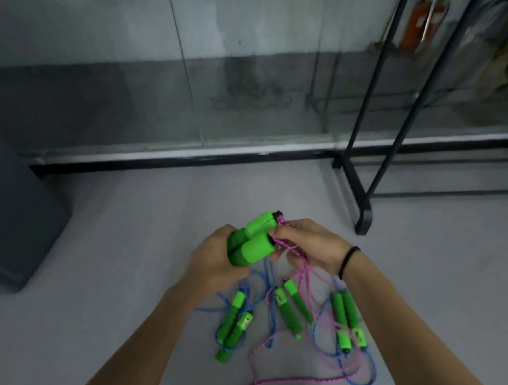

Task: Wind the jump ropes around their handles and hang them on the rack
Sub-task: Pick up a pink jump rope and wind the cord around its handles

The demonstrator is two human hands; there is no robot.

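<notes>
My left hand (212,259) grips a pair of green jump-rope handles (255,241) held side by side, their rope ends pointing right. My right hand (312,242) pinches the pink rope (292,249) just past the handle tips. That pink rope hangs down to the floor and trails toward the bottom edge. Three more pairs of green handles lie on the floor below my hands: a left pair (234,324) tangled in blue rope, a middle pair (292,309), and a right pair (348,314) with blue rope. The black rack (363,206) stands at the right.
A mirror wall (239,74) with a black base rail runs across the back. A dark grey block (17,230) sits at the left. Blurred orange and tan items (418,24) hang near the rack's top right. Loose pink and blue ropes cross the grey floor (130,229).
</notes>
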